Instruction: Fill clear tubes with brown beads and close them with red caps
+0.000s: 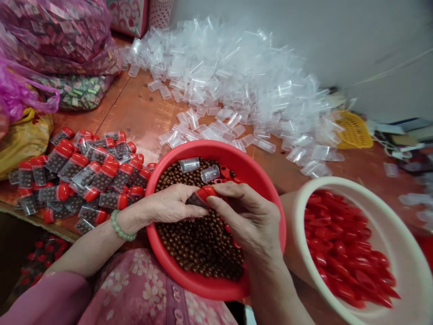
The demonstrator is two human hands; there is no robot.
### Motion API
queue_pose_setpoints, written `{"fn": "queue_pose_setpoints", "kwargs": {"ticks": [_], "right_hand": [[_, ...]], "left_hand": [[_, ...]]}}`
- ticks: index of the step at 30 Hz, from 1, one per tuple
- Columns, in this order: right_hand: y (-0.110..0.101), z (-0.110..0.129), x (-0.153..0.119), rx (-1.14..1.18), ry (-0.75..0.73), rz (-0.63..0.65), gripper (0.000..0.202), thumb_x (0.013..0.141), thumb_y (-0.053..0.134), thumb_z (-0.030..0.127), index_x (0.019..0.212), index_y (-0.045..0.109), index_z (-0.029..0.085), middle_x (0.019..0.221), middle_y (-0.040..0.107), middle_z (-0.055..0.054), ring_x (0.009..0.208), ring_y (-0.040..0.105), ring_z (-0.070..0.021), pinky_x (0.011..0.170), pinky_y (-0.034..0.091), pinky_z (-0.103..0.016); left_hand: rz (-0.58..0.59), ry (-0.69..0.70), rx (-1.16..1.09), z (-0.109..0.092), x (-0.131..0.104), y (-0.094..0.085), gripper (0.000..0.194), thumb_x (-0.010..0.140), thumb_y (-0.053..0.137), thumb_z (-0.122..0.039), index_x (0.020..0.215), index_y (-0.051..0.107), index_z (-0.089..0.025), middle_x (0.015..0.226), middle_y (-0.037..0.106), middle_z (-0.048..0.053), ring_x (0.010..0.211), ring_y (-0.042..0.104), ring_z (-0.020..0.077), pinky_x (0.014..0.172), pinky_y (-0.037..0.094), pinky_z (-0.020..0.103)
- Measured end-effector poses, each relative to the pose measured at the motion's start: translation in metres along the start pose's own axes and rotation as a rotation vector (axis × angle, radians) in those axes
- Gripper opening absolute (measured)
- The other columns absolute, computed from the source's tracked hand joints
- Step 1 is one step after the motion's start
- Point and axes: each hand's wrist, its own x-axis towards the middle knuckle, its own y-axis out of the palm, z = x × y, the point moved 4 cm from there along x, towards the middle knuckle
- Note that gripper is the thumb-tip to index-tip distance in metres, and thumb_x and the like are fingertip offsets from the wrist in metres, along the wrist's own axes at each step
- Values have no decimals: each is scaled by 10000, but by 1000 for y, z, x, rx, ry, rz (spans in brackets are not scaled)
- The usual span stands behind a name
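My left hand (172, 203) is closed around a small clear plastic container with dark brown balls inside. My right hand (246, 212) pinches the red cap (205, 193) at the container's top end. Both hands are over a red basin (267, 180) of shiny brown balls (196, 253). Two clear empty containers, one a tube (190, 165) and the other a tube (210, 173), lie on the balls at the far side. Several loose red caps (224, 171) are beside them, partly hidden by my right hand.
Filled, red-capped containers (101, 176) are heaped on the wooden table (135, 99) to the left. Clear tubes (230, 76) form a large pile at the back. On the right, a white bucket (297, 212) holds red caps (338, 253). Plastic bags (67, 45) stand back left; a yellow basket (353, 131) back right.
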Motion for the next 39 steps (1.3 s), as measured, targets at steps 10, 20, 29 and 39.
{"fn": "queue_pose_setpoints", "kwargs": {"ticks": [10,20,29,39], "right_hand": [[0,3,-2,-99,-31,4,82,829,687,200,902,680,235,852,721,-17,761,674,-154,709,565,-299],[4,5,-7,-173,-142,-34,182,834,672,154,983,663,257,877,732,-19,769,692,-167,710,580,-312],[22,9,-11,-602,-457,36,823,728,696,614,1319,412,117,1073,653,-193,958,644,-321,761,552,-468],[31,17,-4,-779,-604,-51,652,761,642,353,1297,436,44,925,671,-152,812,645,-253,784,487,-403]], "left_hand": [[15,-74,4,-3,0,2,99,779,560,-104,714,511,-161,595,466,-64,556,397,80,574,324,238],[31,-53,6,2,2,0,43,752,574,-117,737,552,-151,618,479,-55,579,407,87,598,334,243],[-22,-80,-212,5,0,-3,192,727,696,-285,713,576,-135,615,555,-27,579,483,99,592,374,241],[4,-85,-474,7,3,0,312,579,857,-296,693,640,-103,671,603,-12,647,533,88,671,418,231]]}}
